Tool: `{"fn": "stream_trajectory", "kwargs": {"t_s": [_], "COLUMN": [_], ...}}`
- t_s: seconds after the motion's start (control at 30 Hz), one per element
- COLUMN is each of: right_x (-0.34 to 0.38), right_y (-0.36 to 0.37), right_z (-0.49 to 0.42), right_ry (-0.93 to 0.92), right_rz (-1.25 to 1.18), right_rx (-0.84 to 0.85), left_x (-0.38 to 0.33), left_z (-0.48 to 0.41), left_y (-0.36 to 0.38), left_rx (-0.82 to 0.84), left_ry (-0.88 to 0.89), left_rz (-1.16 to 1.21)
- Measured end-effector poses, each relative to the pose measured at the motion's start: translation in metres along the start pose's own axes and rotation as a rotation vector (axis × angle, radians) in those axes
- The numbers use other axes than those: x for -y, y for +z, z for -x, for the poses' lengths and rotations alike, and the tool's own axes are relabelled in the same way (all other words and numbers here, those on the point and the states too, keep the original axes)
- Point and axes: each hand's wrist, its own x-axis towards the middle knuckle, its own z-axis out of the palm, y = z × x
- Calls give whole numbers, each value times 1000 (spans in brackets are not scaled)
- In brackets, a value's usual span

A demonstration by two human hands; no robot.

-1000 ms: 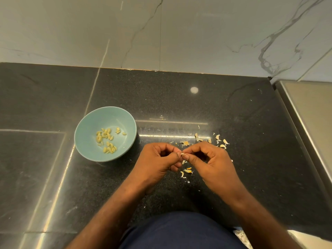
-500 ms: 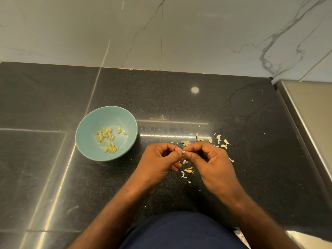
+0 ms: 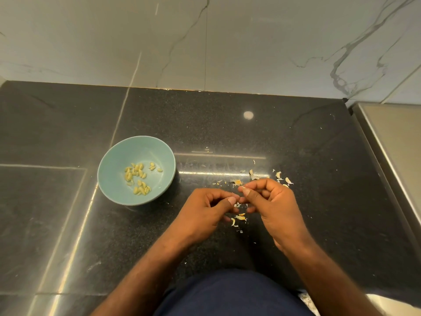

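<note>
Evidently the shelling was well under way but not finished. Both hands met over the dark worktop [image 3: 227, 124]. The right hand [image 3: 273, 201] had its thumb and forefinger pressed together on a tiny pale seed [image 3: 242, 187], mostly hidden by the fingertips. Whether it was whole or only a scrap of shell could not be told. The left hand [image 3: 205, 210] was curled, thumb against forefinger, just beside the right fingertips. Whether it held anything could not be told either.

As for what was done, a small heap of shelled kernels [image 3: 139, 176] lay in the pale blue bowl [image 3: 118, 156], which stood to the left of the left hand and a little beyond it. Torn husks [image 3: 239, 218] lay under and between the hands, and more husk bits [image 3: 279, 174] just beyond the right hand. No pile of unshelled seeds showed anywhere, so how many were left could not be judged.

Nothing bore a brand, label or readable writing, neither the bowl nor the marble wall tiles [image 3: 250, 42] beyond the hands.
</note>
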Motion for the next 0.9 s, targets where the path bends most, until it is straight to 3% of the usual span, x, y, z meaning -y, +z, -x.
{"fn": "stream_trajectory", "kwargs": {"t_s": [0.17, 0.3, 0.57, 0.7, 0.9], "right_x": [-1, 5, 6, 10, -3], "right_y": [-2, 4, -3, -2, -15], "right_z": [3, 8, 6, 4, -7], "right_ry": [-26, -60, -132, -129, -67], "right_rz": [54, 93, 289, 143, 30], "right_rx": [26, 133, 346, 271, 4], "left_x": [0, 3, 8, 7, 1], "left_z": [-1, -6, -4, -2, -5], "left_y": [1, 1, -2, 3, -1], "left_rx": [-186, -77, -185, -167, -243], "left_ry": [112, 76, -2, -24, -10], "left_rz": [-71, -111, 316, 378, 417]}}
